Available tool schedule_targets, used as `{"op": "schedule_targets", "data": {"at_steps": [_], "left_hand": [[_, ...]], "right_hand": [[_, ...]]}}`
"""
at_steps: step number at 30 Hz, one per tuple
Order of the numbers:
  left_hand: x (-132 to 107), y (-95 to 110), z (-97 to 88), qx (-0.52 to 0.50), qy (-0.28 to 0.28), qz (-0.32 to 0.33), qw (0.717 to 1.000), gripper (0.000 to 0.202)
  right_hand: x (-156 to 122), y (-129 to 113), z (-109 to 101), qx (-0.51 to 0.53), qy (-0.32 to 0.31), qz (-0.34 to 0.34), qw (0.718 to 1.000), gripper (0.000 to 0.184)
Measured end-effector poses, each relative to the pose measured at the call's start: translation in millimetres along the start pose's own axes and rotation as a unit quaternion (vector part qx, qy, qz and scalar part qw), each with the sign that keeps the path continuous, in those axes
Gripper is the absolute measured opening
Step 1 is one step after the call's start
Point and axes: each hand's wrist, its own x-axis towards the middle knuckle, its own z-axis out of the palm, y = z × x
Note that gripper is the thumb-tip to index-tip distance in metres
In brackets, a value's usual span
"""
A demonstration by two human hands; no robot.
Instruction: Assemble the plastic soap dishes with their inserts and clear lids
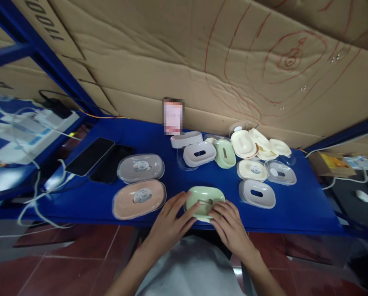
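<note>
A pale green soap dish point(204, 200) sits at the near edge of the blue table point(295, 209), right in front of me. My left hand point(171, 224) rests against its left side with the fingers stretched along the rim. My right hand point(229, 225) presses on its front right, fingers curled onto the rim. Both hands grip the dish between them.
To the left lie a pink lidded dish point(139, 199) and a grey lidded dish point(140, 167). Several more dishes and lids in grey, green and cream point(242, 144) crowd the back and right. Two phones point(90, 156) and cables point(38, 197) lie far left. A cardboard wall point(202, 61) stands behind.
</note>
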Motion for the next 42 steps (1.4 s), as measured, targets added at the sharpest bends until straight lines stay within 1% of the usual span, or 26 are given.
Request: {"op": "schedule_targets", "data": {"at_steps": [2, 4, 6, 8, 10, 12, 13, 14, 16, 18, 20, 22, 24, 27, 30, 32, 34, 36, 38, 41, 42], "left_hand": [[2, -3, 0.4, -0.01, -0.022, 0.026, 0.999, 0.034], [2, -5, 2.0, -0.023, -0.038, 0.039, 0.998, 0.028], [1, -7, 4.7, -0.026, -0.042, 0.035, 0.998, 0.026], [0, -8, 7.9, -0.027, -0.041, 0.018, 0.999, 0.024], [0, -8, 10.7, -0.033, -0.035, -0.001, 0.999, 0.024], [0, -8, 13.1, -0.039, -0.027, -0.013, 0.999, 0.025], [1, -8, 14.0, -0.043, -0.022, -0.016, 0.999, 0.025], [1, -8, 14.8, -0.046, -0.017, -0.017, 0.999, 0.025], [0, -8, 15.4, -0.052, -0.009, -0.013, 0.998, 0.025], [-1, -9, 14.9, -0.054, -0.003, -0.006, 0.999, 0.025], [-3, -10, 13.7, -0.053, 0.0, -0.002, 0.999, 0.025], [-5, -12, 12.8, -0.057, 0.002, 0.001, 0.998, 0.026], [-6, -13, 12.7, -0.063, 0.006, 0.004, 0.998, 0.026], [-7, -14, 13.9, -0.073, 0.015, 0.004, 0.997, 0.024], [-7, -15, 14.7, -0.08, 0.02, 0.003, 0.997, 0.023], [-7, -15, 14.5, -0.084, 0.021, 0.002, 0.996, 0.023], [-7, -15, 13.9, -0.087, 0.021, 0.0, 0.996, 0.022], [-6, -15, 13.3, -0.088, 0.02, -0.002, 0.996, 0.02], [-5, -14, 12.7, -0.089, 0.019, -0.002, 0.996, 0.02], [-4, -13, 12.1, -0.085, 0.018, -0.004, 0.996, 0.02], [-3, -13, 12.1, -0.084, 0.018, -0.005, 0.996, 0.02]], "right_hand": [[-3, 1, 7, -0.019, -0.002, -0.015, 1.0, 0.032], [-5, 3, 12, -0.031, 0.009, -0.019, 0.999, 0.032], [-4, 5, 12, -0.032, 0.019, -0.025, 0.999, 0.032], [6, 7, 6, -0.015, 0.019, -0.04, 0.999, 0.031], [29, 10, -4, 0.008, 0.037, -0.049, 0.998, 0.026], [64, 9, -10, 0.024, 0.078, -0.04, 0.996, 0.025], [85, 8, -9, 0.028, 0.095, -0.026, 0.995, 0.025], [107, 5, -7, 0.031, 0.095, -0.015, 0.995, 0.025], [149, -1, 5, 0.039, 0.068, 0.024, 0.997, 0.024], [181, -5, 21, 0.052, 0.062, 0.046, 0.996, 0.022], [200, -5, 31, 0.076, 0.076, 0.065, 0.992, 0.017], [206, 3, 32, 0.113, 0.103, 0.087, 0.984, 0.022], [202, 17, 24, 0.155, 0.142, 0.114, 0.971, 0.028], [180, 38, 3, 0.218, 0.213, 0.17, 0.937, 0.046], [140, 50, -9, 0.267, 0.267, 0.232, 0.896, 0.062], [107, 52, -10, 0.285, 0.29, 0.264, 0.875, 0.064], [76, 50, -7, 0.287, 0.31, 0.29, 0.859, 0.064], [52, 48, -3, 0.272, 0.329, 0.31, 0.849, 0.062], [38, 45, 0, 0.241, 0.347, 0.321, 0.848, 0.062], [30, 40, 1, 0.187, 0.352, 0.313, 0.862, 0.06], [29, 38, 2, 0.167, 0.345, 0.306, 0.872, 0.058]]}}
